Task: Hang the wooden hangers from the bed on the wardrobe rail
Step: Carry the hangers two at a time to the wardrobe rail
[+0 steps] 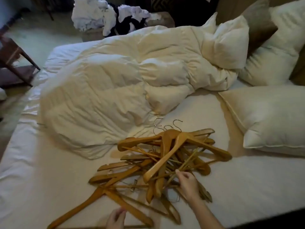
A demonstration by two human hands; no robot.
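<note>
The wooden hangers [165, 149] lie in one tangled pile on the bed [247, 187], at about 6 o'clock of the view, directly on the white sheet and just beside the edge of the duvet [115, 83]. Some metal hooks [177, 123] stick out of the pile towards 12 o'clock. The right hand [188, 182] reaches into the pile from 5 o'clock; its thumb and fingers [177, 171] are curled together and pinch a thin bar [189, 157] of one hanger on the near side of the pile. The left hand [115, 219] is at the lower border, at about 7 o'clock, a little blurred; its fingers are bent around one arm of a large hanger [77, 207] which lies flat at the near left end of the pile. The crumpled duvet fills the middle of the bed, from 9 to 1 o'clock. Three white pillows [272, 119] lie at 2 to 3 o'clock. Behind the bed, at 12 o'clock, there is a heap of white and dark laundry [92, 15]. At 9 o'clock, beside the bed, stands a piece of dark wooden furniture [14, 52]
</note>
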